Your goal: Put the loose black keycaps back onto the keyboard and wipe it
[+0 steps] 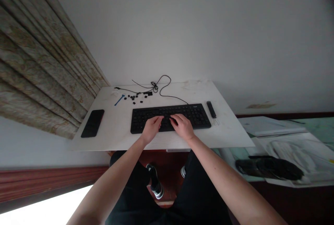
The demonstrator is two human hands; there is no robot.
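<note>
A black keyboard (166, 125) is set lengthwise on the white table (114, 127), and its middle keys are covered in part by two bare hands. The left hand (152, 127) is held over the keyboard's middle, left of the other, with fingers curled in toward the thumb; whether anything small is pinched there cannot be told. The right hand (183, 126) is placed just beside it, over the keyboard too, its fingers bent down toward the keys — whether it is closed on anything cannot be made out.

Beyond the keyboard's left half, small black keycaps (132, 97) are scattered, with a larger black piece (150, 93) among those farthest off. Past the keyboard's far left corner, a slim blue tool (119, 100) is laid at a slant. A black cable (174, 96) is led out from the keyboard's back edge and gathered in a loose knot behind it. Well to the keyboard's left, a dark phone (92, 123) is laid flat; just beside its right end, a narrow black object (211, 109) is seen.
</note>
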